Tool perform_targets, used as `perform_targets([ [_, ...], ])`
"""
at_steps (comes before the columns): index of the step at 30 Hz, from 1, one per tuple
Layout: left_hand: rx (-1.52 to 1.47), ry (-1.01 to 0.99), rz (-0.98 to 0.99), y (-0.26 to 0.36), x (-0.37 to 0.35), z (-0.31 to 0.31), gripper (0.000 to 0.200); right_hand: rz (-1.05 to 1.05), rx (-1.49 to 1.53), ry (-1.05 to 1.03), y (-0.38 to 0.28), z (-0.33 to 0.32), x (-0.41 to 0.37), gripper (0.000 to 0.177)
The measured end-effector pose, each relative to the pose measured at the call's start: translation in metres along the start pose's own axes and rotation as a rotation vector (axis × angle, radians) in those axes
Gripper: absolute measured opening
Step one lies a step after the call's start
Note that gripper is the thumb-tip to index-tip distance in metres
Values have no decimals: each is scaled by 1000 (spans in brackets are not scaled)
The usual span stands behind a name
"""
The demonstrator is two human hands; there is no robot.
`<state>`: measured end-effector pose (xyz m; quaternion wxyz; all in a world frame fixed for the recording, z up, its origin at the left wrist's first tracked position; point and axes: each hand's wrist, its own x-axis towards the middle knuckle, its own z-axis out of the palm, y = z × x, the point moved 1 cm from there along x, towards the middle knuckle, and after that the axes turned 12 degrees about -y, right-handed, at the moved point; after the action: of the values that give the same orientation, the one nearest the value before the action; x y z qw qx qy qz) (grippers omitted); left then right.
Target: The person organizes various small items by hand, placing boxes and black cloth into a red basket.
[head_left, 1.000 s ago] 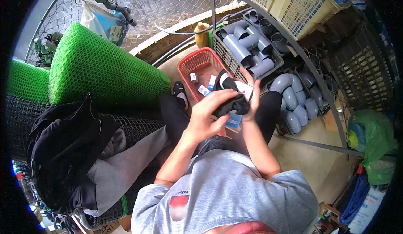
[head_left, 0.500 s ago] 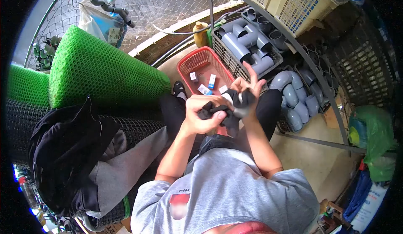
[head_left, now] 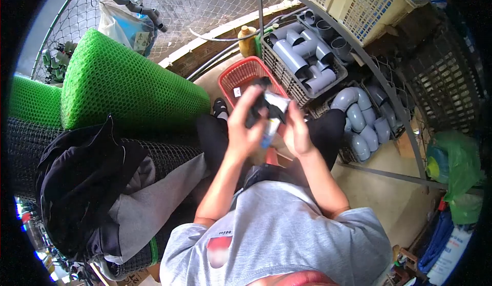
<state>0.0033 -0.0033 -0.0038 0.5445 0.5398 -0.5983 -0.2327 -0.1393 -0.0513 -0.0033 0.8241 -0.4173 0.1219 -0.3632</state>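
Black cloth-like material (head_left: 254, 112) is bunched in my left hand (head_left: 243, 127), whose fingers are closed round it. Against it lies a white, black and blue item (head_left: 277, 103), blurred by motion, with my right hand (head_left: 297, 132) closed on its right side. Both hands are held close together above my lap, over the near edge of the red basket (head_left: 223, 85). Inside that basket a small white box (head_left: 237, 92) shows at the left; the rest of its contents is mostly hidden behind my hands.
Black crates of grey pipe fittings (head_left: 289, 55) stand ahead and right, beside a yellow bottle (head_left: 247, 42). Green mesh rolls (head_left: 128, 81) and a dark jacket (head_left: 77, 183) lie left. A metal frame bar (head_left: 376, 68) curves along the right.
Both hands have moved up and forward, over the basket. The right fingers, partly outstretched before, now close on the white and blue item. The black material has moved up with the left hand.
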Motion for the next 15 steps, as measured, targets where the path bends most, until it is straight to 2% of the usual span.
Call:
perform_targets([
  [1,-169,39,-110,4,6,-5,53,0,-22,-104,4,0,-4,56],
  [2,-337,78,-214,9,12,-10,53,-50,-461,-114,3,2,-6,58],
  [3,-262,42,-102,-10,10,-11,53,-102,-547,-68,9,4,-5,58],
  [4,-326,-11,-160,-8,7,-8,54,-157,-632,-19,19,4,-2,58],
  [6,-96,-28,-203,11,0,6,55,-347,-620,151,32,-2,9,61],
  [7,-109,-6,-170,13,-7,17,58,-342,-536,273,33,-7,11,63],
  [8,54,-37,-55,18,-14,20,56,-309,-390,302,45,-20,15,66],
  [10,145,-231,151,11,-23,22,58,-119,-37,216,45,-39,12,66],
  [11,131,-345,154,20,-28,21,60,-240,624,-341,113,-113,17,68],
  [12,116,-459,158,29,-31,21,61,42,219,211,67,-48,-8,67],
  [14,56,-500,195,26,-19,17,64,22,220,147,79,-59,-5,67],
  [15,137,-485,248,23,-11,13,60,5,225,89,90,-66,-6,66],
])
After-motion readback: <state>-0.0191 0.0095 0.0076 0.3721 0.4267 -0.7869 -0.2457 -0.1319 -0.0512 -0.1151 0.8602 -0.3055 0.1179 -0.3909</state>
